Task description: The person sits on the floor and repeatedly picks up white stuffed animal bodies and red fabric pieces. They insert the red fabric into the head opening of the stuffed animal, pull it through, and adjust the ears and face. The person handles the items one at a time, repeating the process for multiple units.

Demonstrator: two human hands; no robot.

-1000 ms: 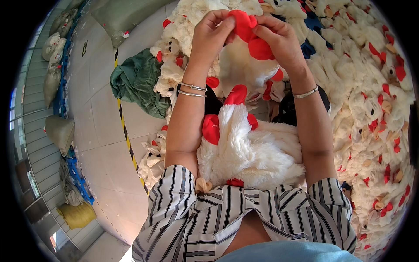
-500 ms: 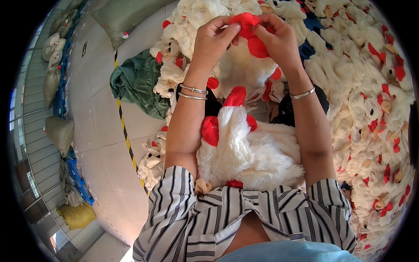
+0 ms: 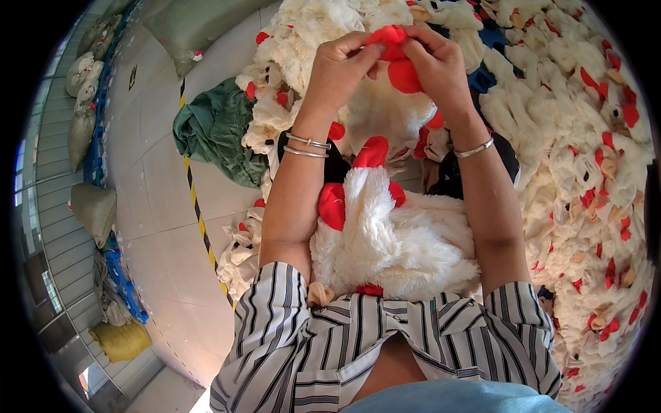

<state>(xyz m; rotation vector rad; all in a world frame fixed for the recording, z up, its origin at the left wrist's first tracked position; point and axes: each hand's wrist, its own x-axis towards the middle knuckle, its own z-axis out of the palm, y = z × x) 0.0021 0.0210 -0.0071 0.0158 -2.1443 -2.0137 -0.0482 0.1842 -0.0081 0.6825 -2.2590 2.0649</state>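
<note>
Both hands are raised at the top middle, pinching the same red fabric piece between thumbs and fingers. My left hand grips its left side. My right hand holds the right side, beside a rounded red flap. Below the red piece hangs white plush fabric; whether the two are joined I cannot tell. Across my lap lies a fluffy white plush skin, limp, with red tips and patches.
Limp white plush skins with red parts form a large pile on the right and another heap ahead. Crumpled green cloth lies left of my arms, beside black-and-yellow floor tape. Stuffed sacks line the far left.
My hands have dropped slightly, and the left fingers have shifted on the red fabric piece. The plush skin on my lap stays put.
</note>
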